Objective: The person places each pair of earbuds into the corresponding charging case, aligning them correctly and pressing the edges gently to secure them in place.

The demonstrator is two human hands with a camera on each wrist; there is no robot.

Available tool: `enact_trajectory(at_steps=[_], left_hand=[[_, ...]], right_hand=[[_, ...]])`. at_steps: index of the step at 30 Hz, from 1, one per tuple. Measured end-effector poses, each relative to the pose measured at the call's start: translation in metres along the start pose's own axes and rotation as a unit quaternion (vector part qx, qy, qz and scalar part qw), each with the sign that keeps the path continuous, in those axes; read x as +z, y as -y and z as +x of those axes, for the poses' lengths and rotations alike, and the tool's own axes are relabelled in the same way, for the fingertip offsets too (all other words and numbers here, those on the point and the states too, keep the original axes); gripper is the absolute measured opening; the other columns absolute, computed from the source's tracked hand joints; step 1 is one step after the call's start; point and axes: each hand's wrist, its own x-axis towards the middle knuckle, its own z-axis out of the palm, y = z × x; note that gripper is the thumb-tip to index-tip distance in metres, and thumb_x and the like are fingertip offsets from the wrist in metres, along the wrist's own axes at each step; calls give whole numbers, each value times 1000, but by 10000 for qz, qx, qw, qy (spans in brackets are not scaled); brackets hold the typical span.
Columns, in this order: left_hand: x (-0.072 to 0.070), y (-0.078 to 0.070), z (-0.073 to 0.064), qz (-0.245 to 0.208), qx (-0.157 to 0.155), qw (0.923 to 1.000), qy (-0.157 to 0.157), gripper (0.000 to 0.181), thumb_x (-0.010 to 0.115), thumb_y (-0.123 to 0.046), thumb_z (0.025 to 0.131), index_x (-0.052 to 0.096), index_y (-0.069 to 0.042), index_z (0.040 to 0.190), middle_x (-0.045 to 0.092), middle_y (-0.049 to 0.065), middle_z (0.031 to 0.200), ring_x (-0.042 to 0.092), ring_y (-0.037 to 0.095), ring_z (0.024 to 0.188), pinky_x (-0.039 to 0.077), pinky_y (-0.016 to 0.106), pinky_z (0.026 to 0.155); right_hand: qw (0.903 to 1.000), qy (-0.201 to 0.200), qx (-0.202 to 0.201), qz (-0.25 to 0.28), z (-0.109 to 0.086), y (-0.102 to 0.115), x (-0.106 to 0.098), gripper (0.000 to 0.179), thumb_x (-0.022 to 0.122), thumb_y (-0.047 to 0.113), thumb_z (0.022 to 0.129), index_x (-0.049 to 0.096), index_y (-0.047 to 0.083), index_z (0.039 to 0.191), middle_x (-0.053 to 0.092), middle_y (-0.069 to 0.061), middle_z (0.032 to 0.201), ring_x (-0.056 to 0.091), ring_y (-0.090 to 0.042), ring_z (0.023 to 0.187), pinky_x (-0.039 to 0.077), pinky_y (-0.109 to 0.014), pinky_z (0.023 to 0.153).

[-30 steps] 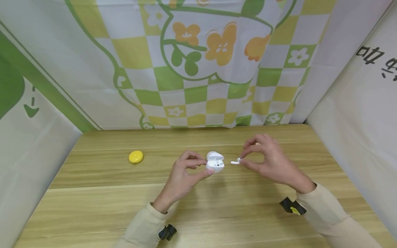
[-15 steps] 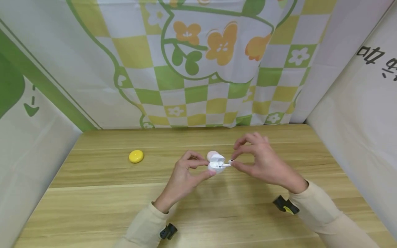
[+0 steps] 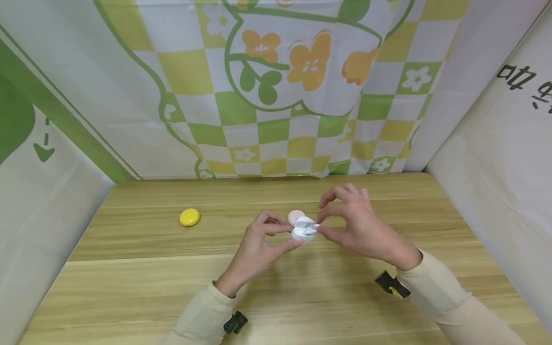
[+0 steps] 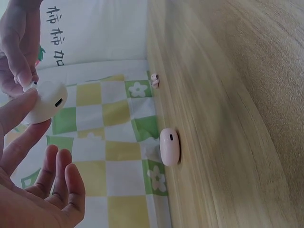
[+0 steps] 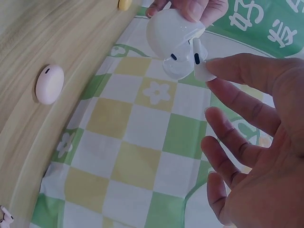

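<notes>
My left hand (image 3: pixel 254 249) holds a white earbud charging case (image 3: pixel 303 235) between thumb and fingers, above the table. The case lid is raised. In the right wrist view, a dark mark shows inside the case, apparently on another earbud seated there. My right hand (image 3: pixel 364 230) pinches a white earbud (image 5: pixel 200 69) by its rounded end, thumb against finger. The earbud's stem lies at the opening of the case, and whether it has entered a slot cannot be seen. The remaining fingers of the right hand are spread and hold nothing.
Behind the white case, a pink case (image 3: pixel 295 217) rests on the wooden table (image 3: pixel 129 287). To the left lies a round yellow case (image 3: pixel 189 217). Small pink earbuds (image 4: pixel 155 80) sit beyond the pink case. A patterned cloth (image 3: pixel 271 134) hangs along the back edge.
The right hand has moved left, bringing the earbud from beside the case to its opening. The left hand and case have shifted slightly right, so more of the pink case shows.
</notes>
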Motion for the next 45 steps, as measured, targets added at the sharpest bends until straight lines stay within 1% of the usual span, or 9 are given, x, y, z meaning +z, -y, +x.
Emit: enact_trajectory(at_steps=[3,10,15,21,28,31,36,41,45], left_hand=[[0,0,0,-26,7,10000,18,21,86,-15,83,81,-5,101,58,2,110,55,21,104,48,51,87],[1,-2,-1,40,-5,10000,64,22,86,-16,83,81,-6,103,58,1,110,55,20,104,47,41,86],[1,-1,-1,71,6,9999,76,23,86,-16,83,81,-7,104,57,0,110,55,19,104,47,41,88],[2,0,-1,167,97,9998,95,23,85,-19,85,81,-8,104,58,-1,110,55,18,105,47,41,89],[2,-1,-2,135,79,9997,183,23,84,-21,86,81,-9,106,57,0,111,56,18,101,47,38,88],[2,-1,-2,129,91,9997,204,24,84,-21,86,81,-9,107,57,0,111,56,19,102,47,41,89],[3,-1,-2,134,112,9996,204,25,83,-22,87,80,-9,108,57,1,112,56,19,102,48,44,90],[3,-2,-2,128,110,9997,202,25,83,-22,87,81,-10,108,57,1,112,56,18,102,47,43,90],[2,-2,-2,124,108,9997,183,25,83,-21,87,80,-9,108,58,2,113,56,19,104,47,42,91]], right_hand=[[9999,22,-86,-73,0,0,0,19,90,6,74,78,16,85,62,-3,105,48,-22,101,27,-45,82],[9998,76,-199,14,2,2,0,17,90,10,76,78,17,85,62,-3,107,47,-21,100,25,-42,81],[9996,199,-176,70,4,4,-1,16,89,11,77,78,18,87,61,-2,109,47,-20,102,26,-42,82],[9993,295,-232,51,5,5,-2,17,88,11,78,77,19,87,60,0,111,46,-20,103,27,-42,84],[9988,376,-306,83,6,5,-2,16,87,12,81,77,20,90,59,1,113,47,-21,106,28,-41,84],[9986,405,-316,140,7,6,-1,15,86,12,82,78,19,91,58,1,114,47,-20,106,28,-41,84],[9982,447,-304,243,8,8,1,13,85,12,83,78,18,92,58,0,114,48,-25,105,28,-41,82],[9982,472,-249,265,8,9,1,13,85,12,83,78,18,92,57,0,114,48,-26,105,28,-41,81],[9983,443,-267,267,8,9,1,13,85,11,83,79,17,93,58,-1,114,47,-24,105,28,-40,81]])
